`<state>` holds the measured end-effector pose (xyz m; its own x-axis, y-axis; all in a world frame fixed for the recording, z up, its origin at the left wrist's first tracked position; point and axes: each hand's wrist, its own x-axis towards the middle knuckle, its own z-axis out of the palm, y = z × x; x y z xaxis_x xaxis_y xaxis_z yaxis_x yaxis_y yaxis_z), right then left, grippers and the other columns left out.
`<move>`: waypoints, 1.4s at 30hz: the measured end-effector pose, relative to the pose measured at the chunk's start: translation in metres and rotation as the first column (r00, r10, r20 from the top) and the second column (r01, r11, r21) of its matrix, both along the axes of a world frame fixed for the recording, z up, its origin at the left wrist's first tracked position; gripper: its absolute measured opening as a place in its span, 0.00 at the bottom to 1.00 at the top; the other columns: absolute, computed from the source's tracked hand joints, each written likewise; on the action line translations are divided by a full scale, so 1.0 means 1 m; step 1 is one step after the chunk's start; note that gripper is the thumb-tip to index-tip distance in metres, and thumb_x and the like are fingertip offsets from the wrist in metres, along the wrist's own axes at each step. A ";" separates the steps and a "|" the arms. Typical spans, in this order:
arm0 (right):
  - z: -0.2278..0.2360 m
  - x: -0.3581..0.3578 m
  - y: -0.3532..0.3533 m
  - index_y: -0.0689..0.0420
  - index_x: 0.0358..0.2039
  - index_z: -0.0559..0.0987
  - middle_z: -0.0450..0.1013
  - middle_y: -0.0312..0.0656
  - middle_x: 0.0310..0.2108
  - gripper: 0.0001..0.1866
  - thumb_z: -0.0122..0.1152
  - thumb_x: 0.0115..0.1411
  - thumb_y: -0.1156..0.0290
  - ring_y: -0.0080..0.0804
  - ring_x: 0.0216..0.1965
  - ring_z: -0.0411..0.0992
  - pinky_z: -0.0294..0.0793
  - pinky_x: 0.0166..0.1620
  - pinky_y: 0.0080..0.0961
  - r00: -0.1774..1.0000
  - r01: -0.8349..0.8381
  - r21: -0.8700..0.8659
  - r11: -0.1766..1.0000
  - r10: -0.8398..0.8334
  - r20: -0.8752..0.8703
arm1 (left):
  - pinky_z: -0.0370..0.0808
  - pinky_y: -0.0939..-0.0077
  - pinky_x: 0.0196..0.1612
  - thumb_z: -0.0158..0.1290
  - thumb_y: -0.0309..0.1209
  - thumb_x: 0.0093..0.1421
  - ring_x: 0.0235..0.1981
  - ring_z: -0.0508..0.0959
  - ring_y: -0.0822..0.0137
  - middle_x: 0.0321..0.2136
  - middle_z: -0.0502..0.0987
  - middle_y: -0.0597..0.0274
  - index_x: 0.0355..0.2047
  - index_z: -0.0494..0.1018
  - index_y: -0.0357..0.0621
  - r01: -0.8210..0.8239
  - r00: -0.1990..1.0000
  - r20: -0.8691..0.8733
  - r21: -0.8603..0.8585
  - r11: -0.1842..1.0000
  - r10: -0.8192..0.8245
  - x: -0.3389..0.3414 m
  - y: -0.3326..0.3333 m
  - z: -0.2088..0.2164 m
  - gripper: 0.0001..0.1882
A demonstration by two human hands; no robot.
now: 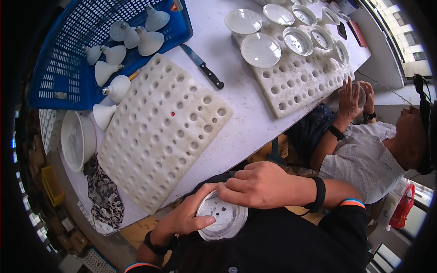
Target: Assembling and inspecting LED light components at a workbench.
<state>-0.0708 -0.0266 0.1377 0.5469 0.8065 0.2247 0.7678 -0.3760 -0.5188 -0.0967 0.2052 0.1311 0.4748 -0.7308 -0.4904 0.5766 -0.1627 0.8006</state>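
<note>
Before the black cloth shirt [282, 236], a round white plastic-looking lamp cup [224, 219] points face and axis up toward the camera. The left hand [190, 213] grips its side; the right hand [255, 183], fingers curled, touches its rim, pinch unclear.

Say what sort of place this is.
Likely a lamp-assembly workshop: screw-base lamps in a blue crate, round lamp parts on a holed board, and a lamp body in both hands.
</note>
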 end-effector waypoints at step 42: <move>-0.032 -0.002 0.000 0.55 0.33 0.76 0.68 0.38 0.25 0.08 0.57 0.55 0.66 0.37 0.21 0.71 0.70 0.23 0.29 0.861 0.226 0.216 0.950 -0.092 -0.500 | 0.55 0.72 0.60 0.36 0.72 0.52 0.58 0.59 0.67 0.57 0.59 0.54 0.62 0.47 0.31 -0.017 0.984 -0.175 -0.288 0.958 -0.035 -0.003 0.005 -0.050 0.56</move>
<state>-0.0732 -0.0263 0.1055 0.7558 0.6487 0.0892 0.3400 -0.2724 -0.9001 -0.0993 0.2104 0.0814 0.3926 -0.8567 -0.3345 0.7121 0.0530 0.7001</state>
